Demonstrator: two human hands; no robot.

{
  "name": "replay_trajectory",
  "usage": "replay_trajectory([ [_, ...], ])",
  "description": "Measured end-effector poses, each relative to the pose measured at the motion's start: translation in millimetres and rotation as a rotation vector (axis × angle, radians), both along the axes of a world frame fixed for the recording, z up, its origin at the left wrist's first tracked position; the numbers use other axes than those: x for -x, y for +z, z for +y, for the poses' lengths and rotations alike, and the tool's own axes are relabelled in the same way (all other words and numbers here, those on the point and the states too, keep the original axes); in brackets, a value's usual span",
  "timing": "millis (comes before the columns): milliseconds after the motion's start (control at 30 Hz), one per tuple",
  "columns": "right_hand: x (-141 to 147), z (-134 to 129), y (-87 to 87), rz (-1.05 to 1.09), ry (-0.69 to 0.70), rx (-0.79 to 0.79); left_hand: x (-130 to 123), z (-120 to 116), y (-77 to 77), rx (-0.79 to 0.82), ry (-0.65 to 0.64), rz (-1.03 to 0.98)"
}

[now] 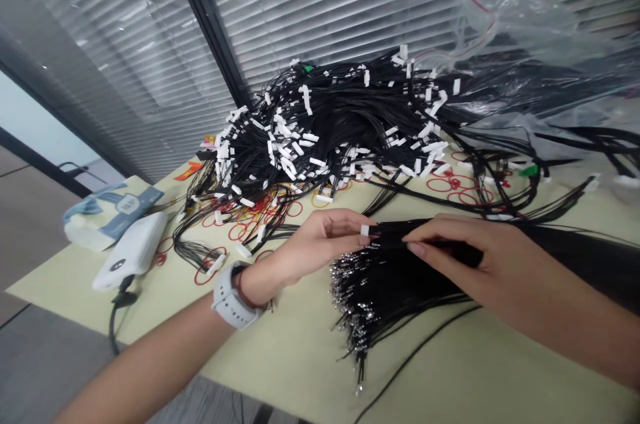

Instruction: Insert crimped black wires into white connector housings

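Note:
My left hand point(325, 241), with a pale watch on its wrist, pinches a small white connector point(365, 231) between thumb and fingers. Just to its right, my right hand point(465, 247) has thumb and forefinger closed on a thin black wire point(393, 227) beside that connector. Whether the wire's tip sits inside the connector I cannot tell. Below both hands a thick bundle of black wires point(405, 277) lies on the table, its shiny metal terminals point(353, 304) fanned out toward the left. The bundle runs off to the right beneath my right hand.
A big heap of black cables point(345, 117) with white connectors fills the table's back. Red rubber bands point(245, 231) lie scattered around it. At left are a tissue pack point(115, 211) and a white power bank point(131, 251) with a cable plugged in. Clear plastic bags point(530, 17) lean against the blinds.

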State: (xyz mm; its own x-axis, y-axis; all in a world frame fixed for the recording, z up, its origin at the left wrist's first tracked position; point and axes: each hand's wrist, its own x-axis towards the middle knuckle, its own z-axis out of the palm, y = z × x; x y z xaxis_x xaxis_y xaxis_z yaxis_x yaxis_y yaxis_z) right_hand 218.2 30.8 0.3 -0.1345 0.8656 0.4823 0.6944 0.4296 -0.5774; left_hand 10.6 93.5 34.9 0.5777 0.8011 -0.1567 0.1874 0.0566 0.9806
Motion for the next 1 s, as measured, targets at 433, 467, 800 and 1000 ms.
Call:
replay_trajectory([
  [433,-0.7,1.1,0.5,-0.014,0.016,-0.012,-4.2,-4.4,0.0,0.021,0.042,0.023],
  [467,-0.3,0.3,1.1,-0.008,0.011,0.024,-4.1,-4.7,-0.2,0.019,0.037,0.021],
  [800,1.1,0.1,-5.5,0.015,-0.021,0.009,-4.5,-6.8,0.3,0.066,0.049,-0.001],
  [1000,2.9,-1.6,-0.5,0.078,-0.054,0.169,-3.0,-5.5,-2.8,0.087,0.008,-0.005],
])
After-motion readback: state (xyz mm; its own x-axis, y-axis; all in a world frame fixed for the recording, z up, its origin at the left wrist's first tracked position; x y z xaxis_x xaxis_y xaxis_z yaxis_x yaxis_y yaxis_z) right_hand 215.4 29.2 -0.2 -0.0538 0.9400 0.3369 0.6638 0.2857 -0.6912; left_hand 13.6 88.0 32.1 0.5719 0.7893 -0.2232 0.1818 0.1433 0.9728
